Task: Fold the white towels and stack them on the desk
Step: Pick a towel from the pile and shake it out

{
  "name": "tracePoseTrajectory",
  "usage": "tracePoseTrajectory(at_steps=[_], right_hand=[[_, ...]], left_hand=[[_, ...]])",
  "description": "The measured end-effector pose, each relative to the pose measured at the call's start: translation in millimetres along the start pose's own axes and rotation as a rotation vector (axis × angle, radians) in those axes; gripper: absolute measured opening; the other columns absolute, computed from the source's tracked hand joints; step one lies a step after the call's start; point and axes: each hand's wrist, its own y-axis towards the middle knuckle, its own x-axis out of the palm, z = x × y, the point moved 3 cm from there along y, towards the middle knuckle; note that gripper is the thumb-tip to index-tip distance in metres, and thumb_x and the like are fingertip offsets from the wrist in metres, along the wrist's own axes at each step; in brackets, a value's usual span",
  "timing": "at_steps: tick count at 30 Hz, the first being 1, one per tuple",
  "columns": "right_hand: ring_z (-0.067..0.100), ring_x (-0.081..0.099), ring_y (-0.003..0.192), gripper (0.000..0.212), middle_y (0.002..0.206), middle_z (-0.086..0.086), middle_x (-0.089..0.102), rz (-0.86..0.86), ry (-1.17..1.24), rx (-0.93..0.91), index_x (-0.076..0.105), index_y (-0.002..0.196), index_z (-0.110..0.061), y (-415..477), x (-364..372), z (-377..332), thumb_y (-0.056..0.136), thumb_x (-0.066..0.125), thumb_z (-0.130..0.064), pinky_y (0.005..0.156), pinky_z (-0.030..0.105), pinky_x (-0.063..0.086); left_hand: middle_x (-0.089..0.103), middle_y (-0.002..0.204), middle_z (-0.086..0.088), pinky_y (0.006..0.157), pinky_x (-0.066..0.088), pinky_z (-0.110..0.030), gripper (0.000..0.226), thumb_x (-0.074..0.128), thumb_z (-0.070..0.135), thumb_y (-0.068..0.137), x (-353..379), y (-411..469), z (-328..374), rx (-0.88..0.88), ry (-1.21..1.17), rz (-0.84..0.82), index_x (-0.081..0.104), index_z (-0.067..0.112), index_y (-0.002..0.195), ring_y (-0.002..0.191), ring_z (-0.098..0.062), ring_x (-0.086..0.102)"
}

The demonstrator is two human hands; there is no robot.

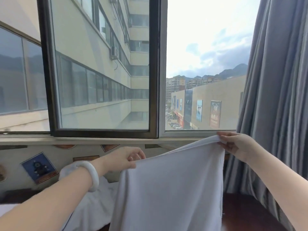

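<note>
A white towel [170, 189] hangs spread in the air before me, held up by its top edge. My left hand [123, 158] pinches the top left corner between thumb and fingers; a pale bangle sits on that wrist. My right hand [236, 145] pinches the top right corner, held higher than the left. The towel's lower part runs out of the frame at the bottom. More white cloth [93, 207] lies crumpled below my left forearm on the dark wooden desk [246, 212].
A window with a dark frame [103, 132] fills the view ahead, its sill [83, 140] just beyond my hands. A grey curtain [276, 97] hangs at the right. Picture cards [39, 167] are stuck on the wall under the sill.
</note>
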Motion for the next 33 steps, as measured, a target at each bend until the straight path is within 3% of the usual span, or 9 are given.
tracePoseTrajectory(at_steps=[4, 8, 10, 12, 16, 21, 27, 29, 33], right_hand=[[0.025, 0.061, 0.084, 0.022, 0.092, 0.012, 0.067, -0.063, -0.038, -0.044, 0.071, 0.099, -0.002, -9.4, 0.9, 15.8, 0.089, 0.056, 0.011, 0.062, 0.017, 0.057], [0.02, 0.061, 0.082, 0.02, 0.088, 0.009, 0.069, -0.086, -0.079, -0.013, 0.071, 0.099, 0.0, -21.5, -10.2, 46.8, 0.09, 0.056, 0.009, 0.062, 0.016, 0.055], [0.018, 0.059, 0.077, 0.02, 0.083, 0.009, 0.066, -0.12, -0.147, 0.022, 0.07, 0.104, 0.001, -26.9, -17.5, 65.2, 0.088, 0.06, 0.008, 0.063, 0.016, 0.054], [0.02, 0.061, 0.077, 0.024, 0.085, 0.013, 0.065, -0.13, -0.276, 0.044, 0.071, 0.102, -0.002, -33.0, -25.7, 84.8, 0.083, 0.065, 0.011, 0.07, 0.021, 0.056], [0.023, 0.06, 0.082, 0.027, 0.09, 0.016, 0.069, -0.14, -0.562, 0.011, 0.075, 0.096, -0.011, -42.9, -35.5, 112.2, 0.079, 0.072, 0.01, 0.081, 0.04, 0.048], [0.013, 0.057, 0.074, 0.01, 0.073, 0.002, 0.064, -0.15, -0.73, -0.078, 0.076, 0.08, -0.019, -54.0, -35.9, 126.0, 0.082, 0.077, -0.008, 0.078, 0.027, 0.045], [0.005, 0.057, 0.084, 0.012, 0.094, 0.0, 0.06, -0.196, -0.943, -0.239, 0.079, 0.079, -0.029, -65.0, -33.7, 134.5, 0.081, 0.079, -0.017, 0.073, 0.008, 0.04], [0.004, 0.057, 0.077, 0.023, 0.084, -0.007, 0.066, -0.204, -0.985, -0.285, 0.078, 0.078, -0.036, -68.1, -34.8, 136.0, 0.081, 0.079, -0.014, 0.07, 0.01, 0.04], [0.001, 0.058, 0.064, 0.027, 0.066, -0.016, 0.069, -0.103, -0.922, -0.33, 0.075, 0.073, -0.038, -72.0, -33.6, 126.7, 0.077, 0.082, -0.012, 0.064, 0.01, 0.041]], left_hand=[[0.061, 0.104, 0.02, 0.066, 0.047, -0.017, 0.03, 0.057, 0.013, 0.087, 35.8, -5.8, -3.9, 0.013, 0.083, -0.131, 0.06, 0.038, 0.103, 0.069, -0.002, 0.052], [0.06, 0.09, 0.007, 0.071, 0.049, -0.027, 0.02, 0.059, 0.015, 0.087, 65.2, -16.6, -16.7, 0.013, 0.136, -0.147, 0.051, 0.032, 0.093, 0.074, -0.01, 0.053], [0.058, 0.084, 0.013, 0.07, 0.044, -0.022, 0.024, 0.061, 0.011, 0.085, 76.5, -22.7, -22.4, 0.029, 0.128, -0.123, 0.048, 0.031, 0.084, 0.074, -0.008, 0.053], [0.055, 0.081, 0.019, 0.069, 0.042, -0.018, 0.027, 0.06, 0.008, 0.085, 88.6, -28.9, -28.3, 0.035, 0.099, -0.11, 0.051, 0.033, 0.083, 0.073, -0.005, 0.051], [0.057, 0.094, 0.011, 0.078, 0.05, -0.031, 0.031, 0.058, 0.007, 0.087, 106.2, -34.7, -41.5, 0.013, 0.081, -0.128, 0.058, 0.033, 0.104, 0.081, -0.018, 0.057], [0.062, 0.093, 0.008, 0.079, 0.052, -0.031, 0.025, 0.062, 0.011, 0.087, 107.0, -36.6, -56.0, -0.014, 0.065, -0.125, 0.061, 0.035, 0.092, 0.082, -0.015, 0.059], [0.057, 0.106, 0.023, 0.086, 0.037, -0.008, 0.033, 0.057, 0.011, 0.094, 113.2, -43.2, -64.1, -0.013, 0.168, -0.253, 0.067, 0.035, 0.114, 0.094, 0.009, 0.05], [0.057, 0.098, 0.022, 0.08, 0.035, -0.005, 0.03, 0.059, 0.007, 0.093, 111.0, -42.0, -58.9, -0.001, 0.149, -0.144, 0.071, 0.028, 0.11, 0.09, 0.015, 0.048], [0.063, 0.079, 0.018, 0.07, 0.039, -0.013, 0.025, 0.071, 0.006, 0.086, 93.1, -41.2, -52.3, -0.026, -0.001, 0.338, 0.072, 0.03, 0.085, 0.083, 0.003, 0.055]])
